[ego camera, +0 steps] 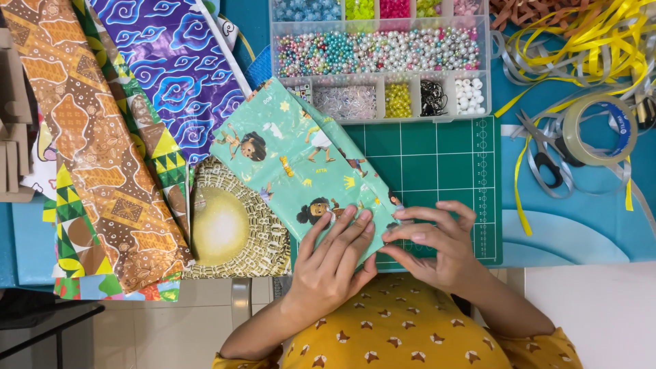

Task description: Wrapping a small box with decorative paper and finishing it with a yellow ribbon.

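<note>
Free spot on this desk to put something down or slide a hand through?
Best patch: the green cutting mat, between the bead box, the wrapped parcel and the right hand. The bare blue sheet under the tape roll and scissors is also open. Crowded: patterned papers on the left, ribbons top right. The left hand presses the parcel.

teal wrapped parcel (pixel 301 160) | cartoon-figure print | lying flat, angled diagonally | partly on green cutting mat (pixel 437 160)
</note>
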